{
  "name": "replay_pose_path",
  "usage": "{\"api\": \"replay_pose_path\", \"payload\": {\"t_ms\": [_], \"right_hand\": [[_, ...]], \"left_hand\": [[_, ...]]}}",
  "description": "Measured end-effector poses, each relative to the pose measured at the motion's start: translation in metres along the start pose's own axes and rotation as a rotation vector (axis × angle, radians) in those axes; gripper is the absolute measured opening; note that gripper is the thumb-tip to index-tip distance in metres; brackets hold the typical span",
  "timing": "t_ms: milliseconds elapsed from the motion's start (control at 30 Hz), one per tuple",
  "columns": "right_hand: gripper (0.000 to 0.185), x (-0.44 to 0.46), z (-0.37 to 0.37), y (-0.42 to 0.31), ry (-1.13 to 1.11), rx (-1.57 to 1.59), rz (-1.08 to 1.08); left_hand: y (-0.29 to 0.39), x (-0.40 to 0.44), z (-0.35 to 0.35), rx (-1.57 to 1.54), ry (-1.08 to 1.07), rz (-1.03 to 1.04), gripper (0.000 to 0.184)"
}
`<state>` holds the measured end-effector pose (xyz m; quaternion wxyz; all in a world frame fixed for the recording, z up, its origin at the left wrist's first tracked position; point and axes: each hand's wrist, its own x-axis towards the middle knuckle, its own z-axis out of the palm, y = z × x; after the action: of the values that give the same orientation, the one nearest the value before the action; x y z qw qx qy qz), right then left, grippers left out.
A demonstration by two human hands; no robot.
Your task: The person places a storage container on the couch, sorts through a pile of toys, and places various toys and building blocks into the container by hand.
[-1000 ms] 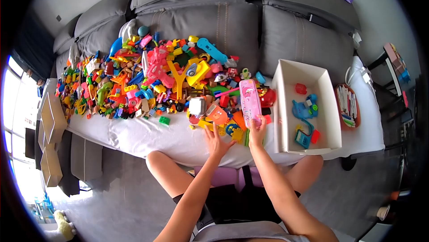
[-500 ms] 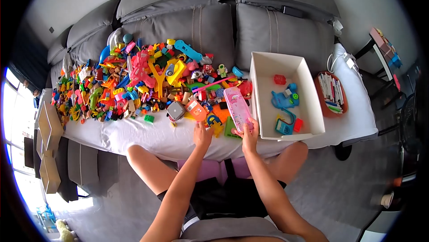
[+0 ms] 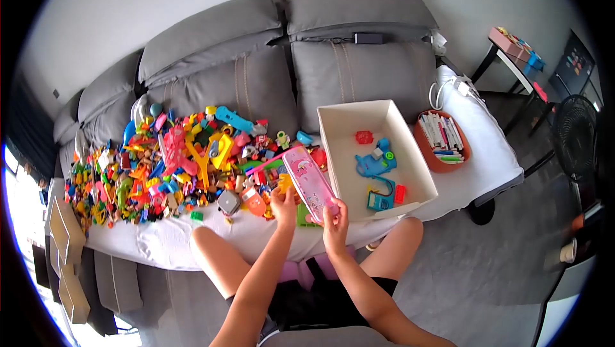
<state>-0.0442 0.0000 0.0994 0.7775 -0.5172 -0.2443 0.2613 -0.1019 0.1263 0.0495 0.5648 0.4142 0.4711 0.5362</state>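
My right hand (image 3: 335, 226) is closed on the lower end of a pink pencil case (image 3: 309, 180) with printed pictures, tilted between the toy pile (image 3: 147, 161) and the white box (image 3: 415, 202). Left of the case, my left hand (image 3: 282, 209) has its fingers closed on a small yellow toy (image 3: 286, 184), whose lower part they hide. An orange-red flat piece (image 3: 254, 202) and a grey rounded square toy (image 3: 229, 202) lie beside the left hand. Partly under the pencil case is a green plate (image 3: 303, 215). Inside the box are a blue toy (image 3: 377, 162), a teal toy (image 3: 380, 201) and red pieces (image 3: 364, 137).
An orange-brown basket (image 3: 453, 165) of markers stands right of the box on the white sofa cover (image 3: 493, 155). Grey cushions (image 3: 359, 68) line the back. A fan (image 3: 574, 130) and a small table (image 3: 512, 65) are at the right.
The view has tilted up and turned right. My left hand has taken hold of the yellow toy and lifted it off the cover. My right hand still grips the pencil case.
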Motion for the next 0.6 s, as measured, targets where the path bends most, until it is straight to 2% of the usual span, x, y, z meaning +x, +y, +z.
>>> {"api": "replay_pose_path", "payload": {"t_ms": [100,133,167,200,233,300,367,400,433,500,567,600], "right_hand": [[0.030,0.013,0.003,-0.029,0.162,0.083,-0.042],[0.032,0.021,-0.007,-0.028,0.214,-0.030,-0.112],[0.040,0.028,-0.009,-0.046,0.237,-0.018,-0.062],[0.049,0.042,-0.019,-0.036,0.279,-0.164,-0.226],[0.054,0.051,-0.028,-0.038,0.322,-0.465,-0.244],[0.051,0.052,-0.030,-0.047,0.452,-0.954,-0.364],[0.049,0.046,-0.024,-0.050,0.288,-0.775,-0.435],[0.041,0.041,-0.019,-0.031,0.201,-0.568,-0.468],[0.035,0.028,-0.008,-0.024,0.064,-0.437,-0.327],[0.035,0.005,0.015,-0.016,-0.287,-0.593,-0.203],[0.043,-0.002,0.027,0.028,-0.434,-0.947,-0.460],[0.052,-0.007,0.027,0.046,-0.432,-1.113,-0.398]], "left_hand": [[0.013,0.006,0.055,0.068,-0.200,0.051,0.037],[0.035,-0.004,0.071,-0.038,-0.337,-0.012,0.040],[0.052,-0.012,0.082,-0.147,-0.470,-0.079,0.043],[0.047,-0.011,0.083,-0.075,-0.519,-0.018,0.047],[0.046,-0.012,0.081,0.011,-0.486,0.103,0.040],[0.032,-0.006,0.052,0.161,-0.495,0.164,0.034],[0.018,-0.008,0.017,0.241,-0.336,0.209,0.023],[0.004,-0.005,-0.005,0.313,-0.314,0.204,0.022],[-0.004,-0.004,-0.025,0.384,-0.295,0.196,0.021],[-0.014,-0.004,-0.060,0.638,-0.230,0.416,0.021],[-0.018,-0.004,-0.081,0.786,-0.218,0.497,0.027],[-0.020,-0.003,-0.089,0.890,-0.205,0.575,0.030]]}}
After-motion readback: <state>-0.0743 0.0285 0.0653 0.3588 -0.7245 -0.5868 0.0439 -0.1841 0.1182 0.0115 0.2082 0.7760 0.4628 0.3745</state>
